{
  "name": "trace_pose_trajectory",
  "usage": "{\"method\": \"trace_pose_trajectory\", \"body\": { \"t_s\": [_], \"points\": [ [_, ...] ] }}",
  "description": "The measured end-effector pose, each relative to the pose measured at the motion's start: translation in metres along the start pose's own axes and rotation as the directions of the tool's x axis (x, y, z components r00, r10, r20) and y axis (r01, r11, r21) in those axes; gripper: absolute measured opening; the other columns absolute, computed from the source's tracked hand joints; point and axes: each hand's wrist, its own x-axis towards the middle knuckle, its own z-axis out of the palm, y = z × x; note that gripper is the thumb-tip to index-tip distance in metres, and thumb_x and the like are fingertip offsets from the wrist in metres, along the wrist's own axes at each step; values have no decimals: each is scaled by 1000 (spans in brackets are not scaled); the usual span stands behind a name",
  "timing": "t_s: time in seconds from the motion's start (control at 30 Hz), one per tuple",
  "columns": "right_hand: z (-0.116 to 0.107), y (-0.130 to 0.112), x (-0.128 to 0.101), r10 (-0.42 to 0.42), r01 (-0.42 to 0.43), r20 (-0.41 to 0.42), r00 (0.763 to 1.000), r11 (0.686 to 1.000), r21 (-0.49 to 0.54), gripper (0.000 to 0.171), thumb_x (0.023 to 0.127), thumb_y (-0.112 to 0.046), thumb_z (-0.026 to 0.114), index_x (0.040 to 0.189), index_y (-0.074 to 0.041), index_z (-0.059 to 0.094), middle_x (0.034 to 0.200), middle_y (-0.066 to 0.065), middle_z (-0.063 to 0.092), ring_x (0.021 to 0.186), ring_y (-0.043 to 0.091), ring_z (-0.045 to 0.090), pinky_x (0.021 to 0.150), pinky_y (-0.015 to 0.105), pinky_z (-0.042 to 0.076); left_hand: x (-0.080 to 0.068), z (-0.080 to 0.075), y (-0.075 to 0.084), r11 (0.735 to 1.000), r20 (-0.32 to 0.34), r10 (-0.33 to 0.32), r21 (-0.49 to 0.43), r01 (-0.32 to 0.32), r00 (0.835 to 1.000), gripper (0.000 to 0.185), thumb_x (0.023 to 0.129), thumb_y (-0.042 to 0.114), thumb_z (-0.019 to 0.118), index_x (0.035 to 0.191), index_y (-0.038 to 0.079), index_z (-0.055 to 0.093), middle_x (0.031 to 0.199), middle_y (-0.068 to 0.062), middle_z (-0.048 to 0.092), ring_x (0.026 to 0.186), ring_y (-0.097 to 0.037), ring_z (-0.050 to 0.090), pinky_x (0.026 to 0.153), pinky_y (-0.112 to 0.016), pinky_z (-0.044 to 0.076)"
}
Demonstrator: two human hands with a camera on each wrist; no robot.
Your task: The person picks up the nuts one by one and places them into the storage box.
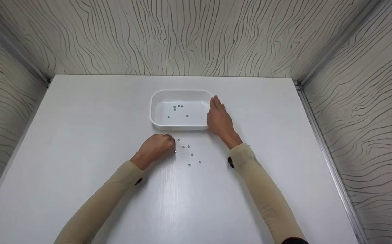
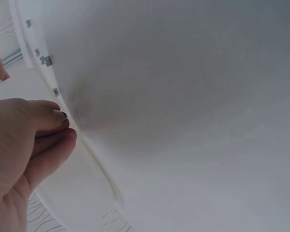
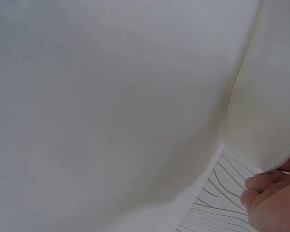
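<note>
My left hand (image 1: 158, 146) is just in front of a white plastic tray (image 1: 182, 128), close over the table. Its thumb and fingertips pinch a small metal nut (image 2: 64, 115), mostly covered by the fingers in the left wrist view. Several more nuts (image 1: 188, 146) lie scattered on the table to the right of this hand, one of them right beside its knuckles. Inside the tray, several nuts (image 1: 174, 107) rest on the bottom, mostly toward the left. My right hand (image 1: 220, 120) grips the tray's right rim, its fingers curled at the edge in the right wrist view.
The white table (image 1: 90, 112) carries the tray near its back half. Wood-grain patterned panels (image 1: 168, 40) rise behind the table and at both sides, with metal rails (image 1: 331, 173) along the corners and right edge.
</note>
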Motion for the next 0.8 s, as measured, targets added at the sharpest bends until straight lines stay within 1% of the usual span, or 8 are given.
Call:
{"method": "trace_pose_trajectory", "body": {
  "t_s": [0.23,0.43,0.53,0.63,0.7,0.73,0.77,0.8],
  "points": [
    [0,0,0,-6,6,-6,1000,1000,-5,57,111,-16,42,162,5,28,174,20,25,160,33,32,134,45,26,-3,-3,-3,999,-18,9,-37,-10,1000,14,81,-5,81,89,6,78,81,-4,75,67,-17,71,59,-29,62],
    [0,0,0,-6,7,-15,1000,1000,2,56,111,-15,42,162,6,29,173,20,27,160,33,33,134,45,26,-2,-9,-1,998,-29,-13,-54,11,999,17,85,-2,81,99,6,78,91,-3,78,74,-17,75,64,-27,64],
    [0,0,0,4,-3,-9,1000,1000,12,56,112,-16,41,162,5,28,174,19,25,161,32,31,135,45,25,-2,-11,0,992,-37,-36,-120,32,999,19,88,-2,78,105,6,78,99,-5,80,81,-19,78,69,-27,65],
    [0,0,-1,11,-11,-3,1000,1000,16,57,112,-17,41,163,5,27,174,19,25,161,32,30,135,44,25,-2,-15,1,978,-44,-67,-203,57,997,19,92,-2,75,109,6,78,104,-6,80,88,-21,79,74,-28,66],
    [1,0,-1,10,-10,0,1000,1000,18,57,112,-17,42,163,4,27,174,18,24,161,32,30,135,44,24,0,-17,2,958,-48,-91,-276,75,995,18,93,-3,73,108,5,79,105,-7,80,93,-23,79,79,-30,66],
    [1,0,-1,9,-9,0,1000,1000,17,57,112,-17,42,163,4,27,174,19,24,161,32,30,135,44,24,1,-19,2,947,-50,-101,-312,81,994,17,93,-3,73,108,5,79,105,-8,80,94,-23,79,80,-30,66],
    [1,0,0,7,-7,-2,1000,1000,18,57,112,-17,42,163,5,28,174,19,25,161,32,30,135,44,25,2,-20,2,928,-48,-113,-362,88,992,17,94,-4,72,107,4,79,106,-10,80,97,-25,79,83,-32,66],
    [0,0,0,6,-6,-2,1000,1000,18,57,112,-17,42,163,5,28,174,19,25,161,32,30,135,44,25,4,-21,2,903,-45,-125,-420,94,991,18,94,-6,70,107,3,80,108,-11,80,101,-27,78,86,-34,66]
  ]
}}
